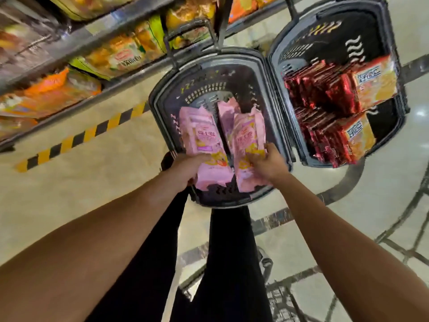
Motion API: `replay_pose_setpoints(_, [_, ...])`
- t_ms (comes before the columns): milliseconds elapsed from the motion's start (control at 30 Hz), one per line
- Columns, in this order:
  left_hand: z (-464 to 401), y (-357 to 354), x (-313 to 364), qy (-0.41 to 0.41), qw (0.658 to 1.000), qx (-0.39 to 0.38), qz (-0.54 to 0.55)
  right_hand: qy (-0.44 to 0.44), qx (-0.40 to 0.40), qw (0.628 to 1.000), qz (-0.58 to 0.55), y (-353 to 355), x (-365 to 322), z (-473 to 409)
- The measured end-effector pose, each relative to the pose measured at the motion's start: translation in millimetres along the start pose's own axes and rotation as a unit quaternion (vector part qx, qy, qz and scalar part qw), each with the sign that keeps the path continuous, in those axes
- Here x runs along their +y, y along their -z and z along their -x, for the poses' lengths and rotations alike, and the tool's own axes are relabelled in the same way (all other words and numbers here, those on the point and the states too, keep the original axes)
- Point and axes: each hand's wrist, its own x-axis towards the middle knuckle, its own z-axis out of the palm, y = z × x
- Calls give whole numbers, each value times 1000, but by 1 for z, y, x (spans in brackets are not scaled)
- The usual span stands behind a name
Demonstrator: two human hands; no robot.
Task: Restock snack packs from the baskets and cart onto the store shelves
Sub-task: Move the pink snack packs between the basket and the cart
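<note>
Down in the near basket (pixel 162 94), the left hand (pixel 185 169) grips one pink pack (pixel 202 138) and the right hand (pixel 267 162) pinches another (pixel 247 135), both inside its rim; open floor (pixel 92 163) lies leftward.

A glossy beige tiled floor (pixel 81 182) with dark inlaid lines (pixel 274 220) fills the room, catching bright ceiling-light reflections (pixel 421 112) at the right. A yellow-and-black striped tape line (pixel 86 133) runs along the floor beside the grey base of the shelving (pixel 76 31) at upper left
</note>
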Motion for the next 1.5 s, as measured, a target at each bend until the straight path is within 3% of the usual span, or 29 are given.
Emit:
replay_pose_setpoints(367, [-139, -49, 9, 26, 999, 12, -15, 38, -31, 998, 43, -43, -13, -137])
replay_pose_setpoints(500, [-179, -63, -4, 34, 998, -5, -60, 19, -45, 999, -3, -50, 10, -176])
replay_pose_setpoints(700, [-239, -74, -42, 45, 993, 24, -104, 26, -98, 994, 46, -68, 61, -216])
replay_pose_setpoints(900, [-269, -88, -78, 76, 990, 49, -109, 37, -61, 995, 67, -79, 88, -230])
replay_pose_setpoints(1233, [-277, -112, -101, 63, 984, 163, 40, -15, 6, 994, 104, -93, 104, -240])
replay_pose_setpoints(1500, [-254, -113, -52, 36, 972, 195, -127, -15, 50, 982, 181, -91, 98, -208])
